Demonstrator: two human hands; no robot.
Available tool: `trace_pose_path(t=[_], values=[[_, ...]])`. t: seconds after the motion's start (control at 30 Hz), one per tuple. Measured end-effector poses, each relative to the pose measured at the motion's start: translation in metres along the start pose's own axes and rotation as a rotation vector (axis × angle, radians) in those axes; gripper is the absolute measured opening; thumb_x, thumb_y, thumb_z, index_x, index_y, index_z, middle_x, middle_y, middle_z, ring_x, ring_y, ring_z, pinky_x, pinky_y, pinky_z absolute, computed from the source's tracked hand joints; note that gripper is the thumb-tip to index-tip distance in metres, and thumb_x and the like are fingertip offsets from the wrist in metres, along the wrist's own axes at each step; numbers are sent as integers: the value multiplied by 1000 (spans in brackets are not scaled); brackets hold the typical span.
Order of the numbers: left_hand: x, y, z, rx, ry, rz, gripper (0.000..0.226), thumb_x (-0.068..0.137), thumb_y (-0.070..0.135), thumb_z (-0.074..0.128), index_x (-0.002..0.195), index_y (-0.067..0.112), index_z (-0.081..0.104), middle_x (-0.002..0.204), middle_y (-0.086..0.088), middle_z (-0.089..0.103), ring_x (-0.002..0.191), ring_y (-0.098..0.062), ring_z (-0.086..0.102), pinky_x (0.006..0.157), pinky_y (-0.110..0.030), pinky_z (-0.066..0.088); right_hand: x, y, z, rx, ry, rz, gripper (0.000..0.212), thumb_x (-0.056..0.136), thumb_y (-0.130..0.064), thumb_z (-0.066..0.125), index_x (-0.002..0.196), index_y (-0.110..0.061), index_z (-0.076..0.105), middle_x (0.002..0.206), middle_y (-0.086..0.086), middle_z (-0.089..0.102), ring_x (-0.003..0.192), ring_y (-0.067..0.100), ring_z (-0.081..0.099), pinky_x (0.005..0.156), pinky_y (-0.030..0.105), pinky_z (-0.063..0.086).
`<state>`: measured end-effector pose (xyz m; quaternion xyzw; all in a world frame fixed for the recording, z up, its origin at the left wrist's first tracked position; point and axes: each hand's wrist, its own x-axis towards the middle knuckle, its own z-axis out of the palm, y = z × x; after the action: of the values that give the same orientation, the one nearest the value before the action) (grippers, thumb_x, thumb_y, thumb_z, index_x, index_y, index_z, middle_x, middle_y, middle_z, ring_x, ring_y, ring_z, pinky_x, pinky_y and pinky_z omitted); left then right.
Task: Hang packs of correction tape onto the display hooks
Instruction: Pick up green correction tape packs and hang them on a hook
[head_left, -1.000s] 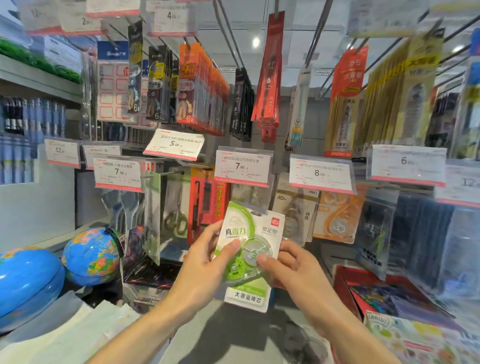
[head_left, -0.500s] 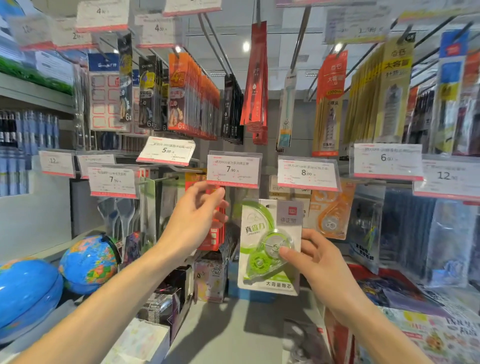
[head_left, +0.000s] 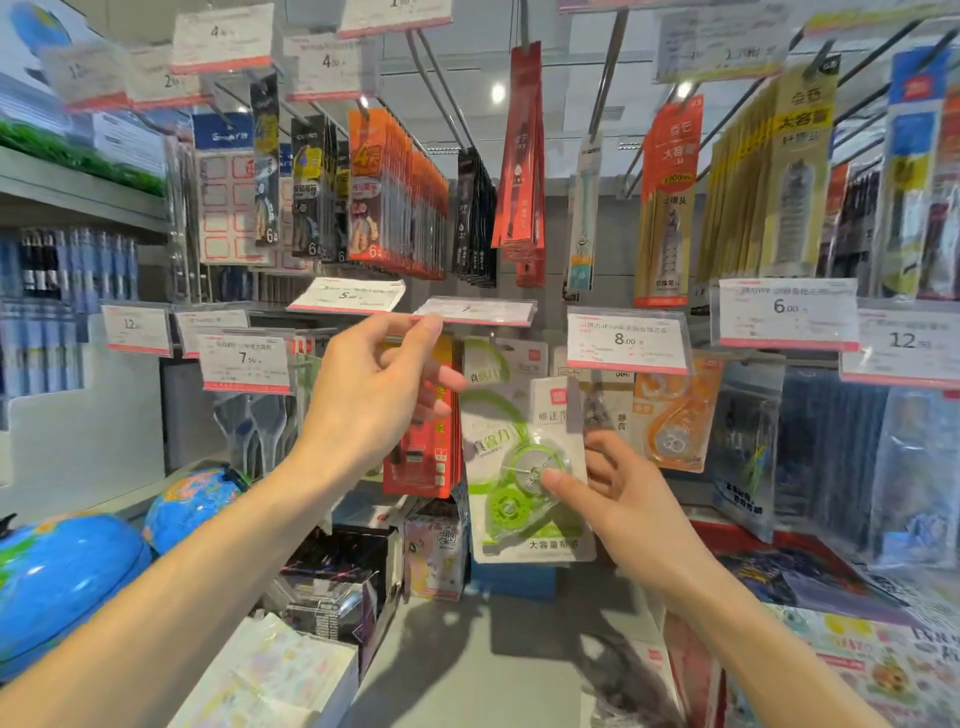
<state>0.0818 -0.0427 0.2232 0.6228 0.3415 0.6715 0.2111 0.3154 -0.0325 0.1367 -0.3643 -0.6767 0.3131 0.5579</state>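
- My right hand (head_left: 618, 488) holds the green pack (head_left: 524, 483) upright, thumb on the clear blister over the tape wheel, fingers behind the card.
- The pack sits below the flipped-up tag (head_left: 475, 310), between the red packs (head_left: 426, 441) and the orange pack (head_left: 675, 415); whether its top is on a hook I cannot tell.
- Another green pack (head_left: 493, 358) hangs just behind it.
- My left hand (head_left: 374, 395) reaches up, its index fingertip touching the tag's front edge and tipping it near flat; the other fingers curl loosely and hold nothing.
- The pack's printing is Chinese with a red logo square at the top right; too blurred for me to read.
- Tags along this row read 5.00 (head_left: 347, 295), 7.90 (head_left: 245, 360), 8.00 (head_left: 626, 340), 6.00 (head_left: 787, 312) and 12 (head_left: 906, 343).
- Above, long hooks carry orange card packs (head_left: 395, 192) marked "6", black packs (head_left: 475, 218), red packs (head_left: 519, 161) and yellow packs (head_left: 769, 182).
- Below is a grey shelf (head_left: 483, 670) with small boxes (head_left: 332, 577) and two blue globes (head_left: 67, 587) at the left.
- A ceiling with round lights shows over the racks.
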Motion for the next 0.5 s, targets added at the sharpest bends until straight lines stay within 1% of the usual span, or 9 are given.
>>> trace_pose_path(t=[0.07, 0.1, 0.2, 0.23, 0.27, 0.3, 0.37, 0.43, 0.5], values=[[2, 4, 0, 4, 13, -9, 19, 104, 38, 57, 108, 19, 63, 69, -4, 80, 45, -15, 67, 44, -22, 53, 12, -7, 7, -17, 23, -5, 24, 93, -30, 77, 109, -36, 59, 108, -24, 79, 95, -8, 75, 79, 14, 60], [1, 6, -1, 6, 17, -10, 20, 104, 37, 57, 109, 19, 63, 68, -4, 79, 43, -14, 66, 43, -22, 52, 18, -9, 10, -47, 41, -8, 23, 93, -36, 77, 104, -38, 57, 105, -26, 79, 93, -10, 74, 78, 14, 59], [0, 6, -1, -1, 9, -15, 18, 105, 36, 56, 108, 19, 63, 67, -6, 79, 42, -15, 65, 41, -21, 50, 37, -12, 19, -75, 63, -23, 16, 91, -43, 76, 103, -46, 66, 106, -18, 80, 100, 3, 76, 88, 32, 62], [-1, 6, -2, -3, 4, -16, 18, 105, 35, 56, 107, 18, 63, 67, -6, 79, 42, -14, 65, 41, -21, 50, 40, -13, 21, -65, 61, -38, 15, 91, -41, 76, 99, -52, 68, 103, -21, 80, 99, 4, 76, 87, 32, 62], [-1, 6, -2, -4, 1, -18, 19, 105, 35, 56, 108, 17, 62, 67, -6, 79, 41, -14, 65, 41, -20, 49, 44, -13, 23, -52, 66, -50, 20, 92, -39, 76, 97, -57, 68, 101, -24, 80, 97, 1, 76, 85, 29, 61], [-1, 5, -3, -3, -1, -21, 19, 105, 34, 56, 108, 17, 63, 66, -6, 79, 41, -14, 64, 40, -20, 49, 46, -13, 24, -36, 70, -55, 23, 92, -37, 76, 99, -57, 67, 101, -27, 79, 94, -2, 76, 82, 25, 60], [-1, 3, -4, -1, -5, -20, 17, 105, 33, 56, 109, 18, 63, 66, -7, 78, 41, -14, 64, 40, -20, 48, 50, -10, 25, -9, 79, -60, 29, 93, -34, 76, 113, -48, 61, 103, -27, 79, 93, -5, 76, 77, 22, 62], [-1, 1, -5, -6, -11, -17, 14, 105, 33, 56, 106, 21, 63, 66, -7, 78, 41, -15, 64, 40, -20, 47, 52, -7, 27, 13, 93, -58, 39, 93, -33, 77, 126, -37, 58, 107, -19, 79, 96, -4, 75, 81, 21, 61], [-1, -2, -6, -6, -17, -6, 10, 105, 33, 57, 104, 24, 62, 67, -7, 79, 42, -15, 65, 40, -21, 48, 55, -7, 29, 24, 103, -56, 39, 93, -30, 77, 127, -35, 57, 111, -17, 78, 96, -2, 76, 79, 18, 59]])
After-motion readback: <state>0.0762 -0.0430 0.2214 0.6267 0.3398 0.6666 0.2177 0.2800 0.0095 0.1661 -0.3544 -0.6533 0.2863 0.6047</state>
